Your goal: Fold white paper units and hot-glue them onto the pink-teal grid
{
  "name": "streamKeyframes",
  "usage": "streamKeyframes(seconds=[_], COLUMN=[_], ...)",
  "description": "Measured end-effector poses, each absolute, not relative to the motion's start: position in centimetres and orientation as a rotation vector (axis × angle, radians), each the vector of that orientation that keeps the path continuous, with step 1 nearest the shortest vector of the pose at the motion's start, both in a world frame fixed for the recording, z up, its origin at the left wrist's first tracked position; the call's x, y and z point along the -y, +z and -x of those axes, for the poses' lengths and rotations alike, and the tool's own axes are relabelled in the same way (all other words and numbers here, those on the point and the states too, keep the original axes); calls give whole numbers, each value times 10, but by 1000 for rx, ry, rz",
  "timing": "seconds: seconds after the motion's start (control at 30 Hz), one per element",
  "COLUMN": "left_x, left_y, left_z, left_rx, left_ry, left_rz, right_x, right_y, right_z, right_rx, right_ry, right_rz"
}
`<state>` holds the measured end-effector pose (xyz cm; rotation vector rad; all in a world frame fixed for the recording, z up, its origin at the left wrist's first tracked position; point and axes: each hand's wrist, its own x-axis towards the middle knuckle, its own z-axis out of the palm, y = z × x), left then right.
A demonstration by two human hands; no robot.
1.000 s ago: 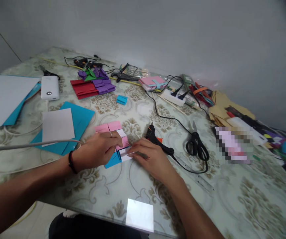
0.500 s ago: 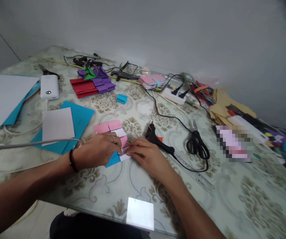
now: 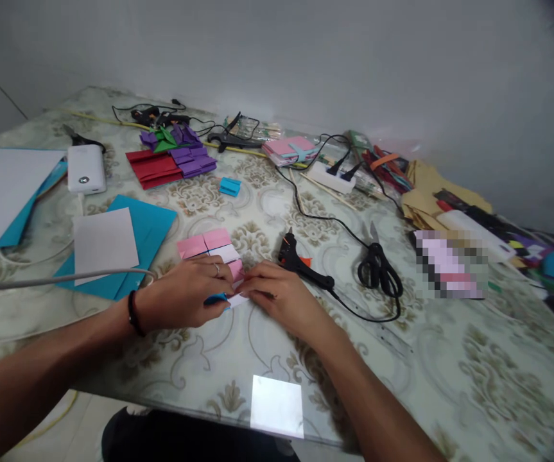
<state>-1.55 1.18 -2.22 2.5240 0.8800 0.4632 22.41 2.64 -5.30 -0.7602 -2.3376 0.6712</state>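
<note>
A folded paper piece [image 3: 204, 242] in pink, white and blue lies on the table in front of me, partly covered by my hands. My left hand [image 3: 192, 289], wearing a ring and a dark wristband, has its fingers closed on the left side of the paper. From the right, my right hand [image 3: 281, 292] pinches the paper's lower right edge with fingers together. The fingertips of both hands nearly meet, so the exact fold between them is hidden. Just right of my right hand lies a black hot glue gun [image 3: 300, 263].
Blue and white sheets [image 3: 106, 244] and a white power bank [image 3: 86, 168] are on the left. Behind lie red and purple folded papers [image 3: 154, 168] and a small blue one [image 3: 230, 187]. Black-handled scissors [image 3: 375, 256], a corded power strip [image 3: 332, 178] and a ruler [image 3: 387, 340] sit rightward.
The view has shifted slightly. My left hand has moved down over the blue part of the paper, covering more of it. My right hand stays at the right edge.
</note>
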Motion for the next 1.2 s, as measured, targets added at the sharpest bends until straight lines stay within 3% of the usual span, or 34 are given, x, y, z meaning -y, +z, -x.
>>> streamKeyframes(seconds=[0.43,1.2], left_x=[-9,-5], left_y=[-24,-23], left_z=[8,4], left_rx=[-1002,-1055], left_ry=[418,393], left_rz=[-2606,-2648], right_x=[-35,-27], right_y=[-34,-47], right_z=[-247,-224], right_rx=[2266,2395], right_ry=[684,696], right_rz=[945,858])
